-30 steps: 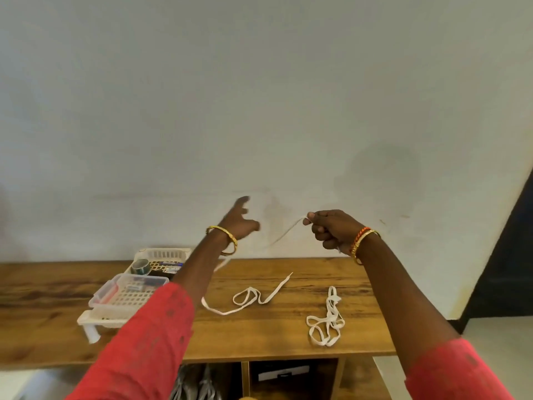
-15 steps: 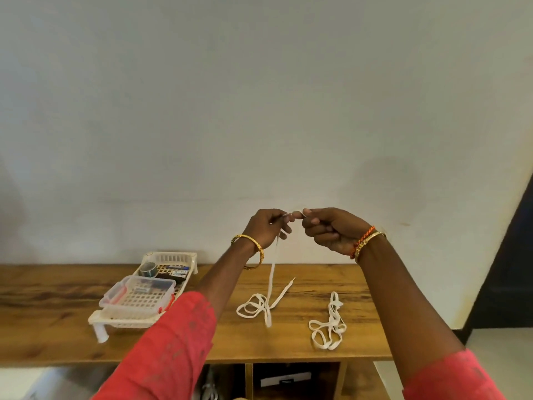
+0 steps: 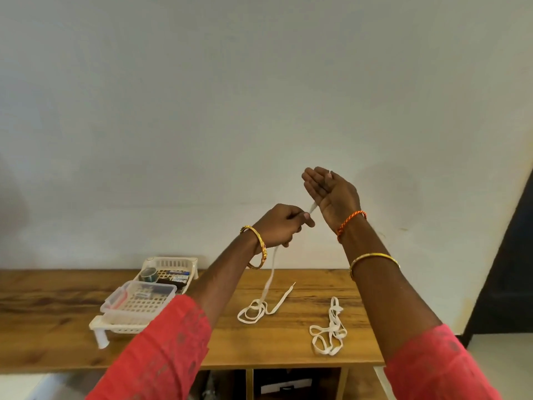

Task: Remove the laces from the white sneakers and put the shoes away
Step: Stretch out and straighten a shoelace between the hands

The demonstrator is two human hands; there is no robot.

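We see one white lace [image 3: 269,277] held up between both hands, its lower part hanging down to a loose coil on the wooden tabletop [image 3: 57,310]. The left hand [image 3: 281,225] pinches it with curled fingers; the strip runs up to the right hand [image 3: 331,194], raised palm-up with fingers nearly straight, the lace end tucked under the thumb. A second lace [image 3: 328,332] lies bundled on the wood near the right front edge, apart from the first. No sneakers are plainly visible; dark compartments [image 3: 288,383] open under the top.

At the left stands a white slotted tray [image 3: 173,262] holding a tape roll and small packs, with a clear lidded box [image 3: 138,297] resting on its near end. Behind is a plain pale wall [image 3: 259,96]; a dark panel [image 3: 510,269] closes the right side.

Half a second ago both hands met at one height, fingertips together on the lace end. Now the right hand has risen and turned palm-up, and the left sits lower, with lace stretched between them. The coil on the table looks smaller and flatter.
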